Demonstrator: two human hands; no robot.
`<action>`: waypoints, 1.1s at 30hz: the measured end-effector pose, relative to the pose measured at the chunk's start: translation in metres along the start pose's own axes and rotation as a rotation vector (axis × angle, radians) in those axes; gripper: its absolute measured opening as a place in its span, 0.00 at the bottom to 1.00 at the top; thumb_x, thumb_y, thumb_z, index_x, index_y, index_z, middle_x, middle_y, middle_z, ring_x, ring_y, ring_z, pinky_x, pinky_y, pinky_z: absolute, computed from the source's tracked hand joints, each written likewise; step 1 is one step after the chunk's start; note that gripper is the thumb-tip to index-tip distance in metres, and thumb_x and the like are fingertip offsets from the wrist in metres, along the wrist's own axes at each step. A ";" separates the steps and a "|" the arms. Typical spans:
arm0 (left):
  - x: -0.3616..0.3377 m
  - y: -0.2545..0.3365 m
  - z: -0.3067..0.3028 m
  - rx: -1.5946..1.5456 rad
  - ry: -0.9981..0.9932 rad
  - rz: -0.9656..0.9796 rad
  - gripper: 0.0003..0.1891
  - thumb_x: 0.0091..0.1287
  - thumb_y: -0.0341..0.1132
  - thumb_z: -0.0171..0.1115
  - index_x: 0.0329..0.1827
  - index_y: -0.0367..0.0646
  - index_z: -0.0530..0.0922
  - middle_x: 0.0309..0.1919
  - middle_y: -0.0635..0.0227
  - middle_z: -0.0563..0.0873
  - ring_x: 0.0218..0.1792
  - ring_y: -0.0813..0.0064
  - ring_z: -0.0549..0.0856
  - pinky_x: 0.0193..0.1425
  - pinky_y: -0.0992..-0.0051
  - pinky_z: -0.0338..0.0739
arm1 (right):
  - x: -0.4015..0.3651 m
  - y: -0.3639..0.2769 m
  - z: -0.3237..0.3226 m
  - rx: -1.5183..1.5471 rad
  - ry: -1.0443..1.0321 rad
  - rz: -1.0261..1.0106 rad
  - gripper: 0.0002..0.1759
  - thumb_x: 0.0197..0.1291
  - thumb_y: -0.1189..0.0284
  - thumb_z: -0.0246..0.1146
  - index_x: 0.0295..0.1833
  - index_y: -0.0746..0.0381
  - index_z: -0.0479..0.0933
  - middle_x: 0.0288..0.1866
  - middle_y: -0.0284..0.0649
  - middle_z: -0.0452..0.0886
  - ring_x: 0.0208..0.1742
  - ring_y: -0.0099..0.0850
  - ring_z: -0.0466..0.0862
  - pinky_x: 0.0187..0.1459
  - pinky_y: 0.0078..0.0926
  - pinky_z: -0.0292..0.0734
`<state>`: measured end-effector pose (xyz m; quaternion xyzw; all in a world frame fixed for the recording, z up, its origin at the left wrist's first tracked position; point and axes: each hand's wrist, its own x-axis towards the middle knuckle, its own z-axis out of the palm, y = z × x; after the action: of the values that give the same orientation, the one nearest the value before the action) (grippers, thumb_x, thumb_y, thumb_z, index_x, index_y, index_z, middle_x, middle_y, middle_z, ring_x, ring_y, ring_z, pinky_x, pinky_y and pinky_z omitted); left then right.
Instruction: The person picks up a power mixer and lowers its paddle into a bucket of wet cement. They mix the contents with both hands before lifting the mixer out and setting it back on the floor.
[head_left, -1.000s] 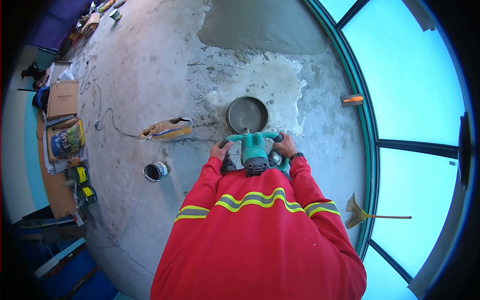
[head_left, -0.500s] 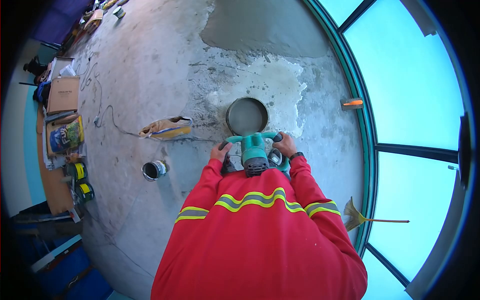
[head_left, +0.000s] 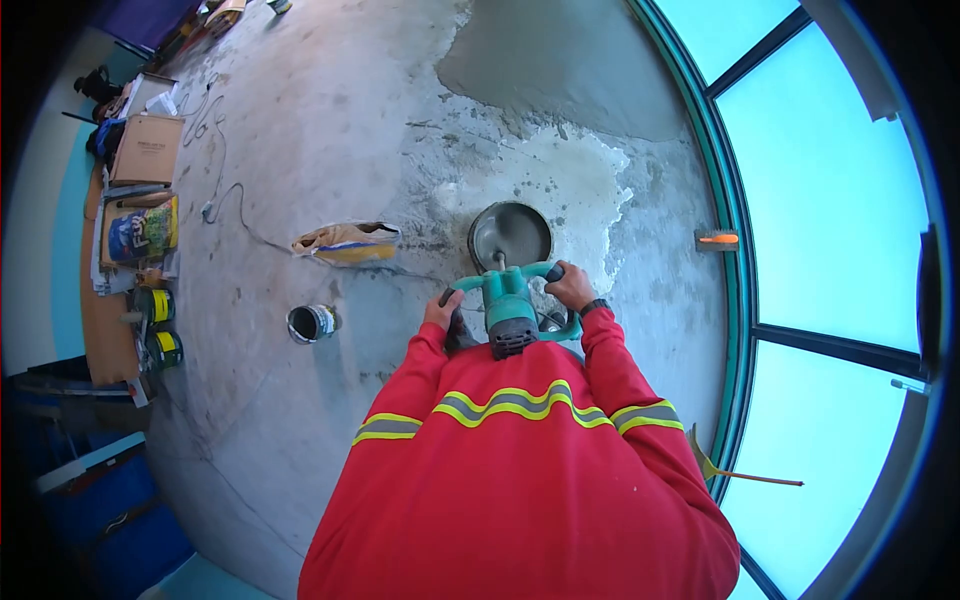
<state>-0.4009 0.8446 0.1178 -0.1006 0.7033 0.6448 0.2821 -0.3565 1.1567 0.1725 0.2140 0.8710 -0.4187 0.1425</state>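
Both hands are on a green paddle mixer held close against the front of my body. My left hand wraps around the dark grip at the end of its left handle. My right hand, with a dark band at the wrist, is closed on the right grip. The mixer's shaft reaches down into a round bucket of grey wet mix standing just ahead. The paddle end is hidden in the mix.
A paper bag and an open can are on the concrete floor to the left. A cord runs past the bag. Boxes and tubs line the left side. An orange-handled trowel and a broom are by the windows.
The view has turned a little, shifting the bucket and bag rightward in it. The mixer's shaft now shows inside the bucket, and the mix surface looks swirled. Both hands keep their grips.
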 end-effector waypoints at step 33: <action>0.029 0.031 0.030 0.013 -0.106 -0.237 0.19 0.59 0.51 0.70 0.36 0.44 0.77 0.17 0.70 0.76 0.14 0.78 0.75 0.17 0.74 0.71 | -0.024 0.030 -0.002 0.082 0.220 0.069 0.20 0.39 0.66 0.66 0.38 0.68 0.79 0.28 0.52 0.82 0.31 0.46 0.83 0.37 0.39 0.77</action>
<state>-0.4330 0.8846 0.1288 -0.1471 0.6748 0.6065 0.3938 -0.3212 1.1689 0.1638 0.2939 0.8557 -0.4227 0.0517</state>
